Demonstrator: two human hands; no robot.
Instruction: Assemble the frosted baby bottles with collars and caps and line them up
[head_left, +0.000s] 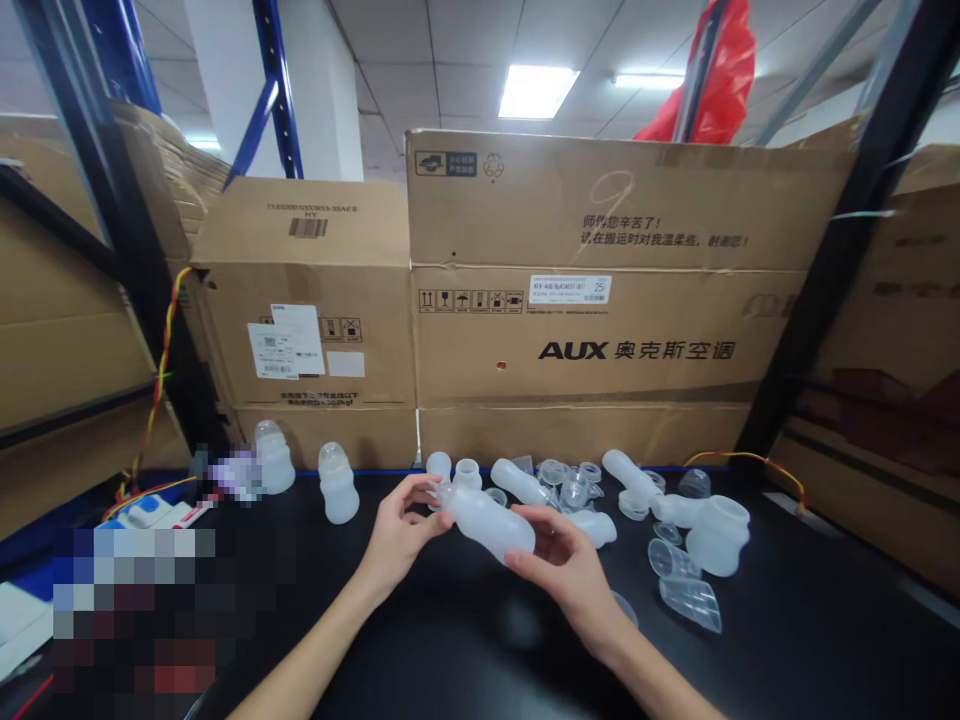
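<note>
A frosted white baby bottle (491, 522) is held tilted above the black table, its top end pointing left. My right hand (559, 560) is closed around its base end, thumb below and fingers behind. My left hand (405, 530) pinches a clear teat-like piece (444, 495) at the top end; whether it is fully seated on the bottle I cannot tell. Behind my hands lie more frosted bottles, one of them a lying bottle (523, 484), and a cluster of clear plastic parts (574, 487).
Two capped bottles, a nearer one (339, 485) and a farther one (274, 460), stand at the left. On the right are a wide frosted bottle (718, 537) and clear covers (690, 603). A cardboard wall (480, 390) closes off the back. Blurred items lie far left.
</note>
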